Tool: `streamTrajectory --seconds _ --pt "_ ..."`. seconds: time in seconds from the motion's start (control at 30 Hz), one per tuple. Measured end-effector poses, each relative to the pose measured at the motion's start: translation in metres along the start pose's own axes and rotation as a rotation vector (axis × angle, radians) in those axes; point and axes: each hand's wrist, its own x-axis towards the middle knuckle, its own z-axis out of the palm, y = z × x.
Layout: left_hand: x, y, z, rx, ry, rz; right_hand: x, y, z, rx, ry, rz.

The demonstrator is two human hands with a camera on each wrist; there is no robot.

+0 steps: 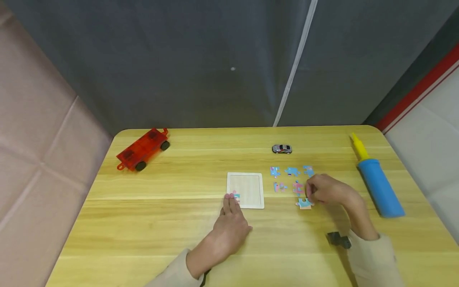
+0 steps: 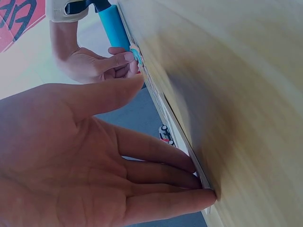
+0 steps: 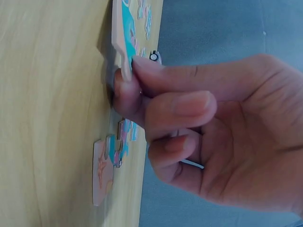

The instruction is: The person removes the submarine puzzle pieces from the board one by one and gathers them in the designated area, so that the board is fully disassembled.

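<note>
My right hand pinches a teal and tan jigsaw puzzle piece by one end between thumb and index finger, its other fingers curled in. The piece tilts up off the table in the right wrist view. With straight fingers, my left hand rests on the lower left corner of a pale square puzzle tray. In that corner lies a small pink and blue puzzle piece, partly covered by the fingertips. Several loose puzzle pieces lie between the tray and my right hand; another piece lies below that hand in its wrist view.
A small silver toy car stands behind the pieces. To the far left is a red toy wagon with black wheels. A blue hand pump with a yellow nozzle lies along the right side. A grey curtain hangs behind the table.
</note>
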Motion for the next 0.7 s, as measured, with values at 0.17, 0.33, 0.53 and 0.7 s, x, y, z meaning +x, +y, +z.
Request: streamTrajectory --seconds 0.17,0.33,0.53,0.7 --pt "-0.003 0.002 -0.012 0.011 -0.030 -0.014 0.001 -0.002 0.002 -0.058 0.028 0.032" --pt "-0.005 0.004 -0.021 0.041 -0.035 -0.021 0.001 -0.006 0.007 -0.140 0.071 0.046" --pt "-0.007 0.004 -0.024 0.070 -0.030 -0.023 0.005 -0.001 0.014 -0.230 0.124 0.040" --pt "-0.007 0.004 -0.026 0.089 -0.026 -0.020 0.003 -0.009 0.014 -0.285 0.140 0.084"
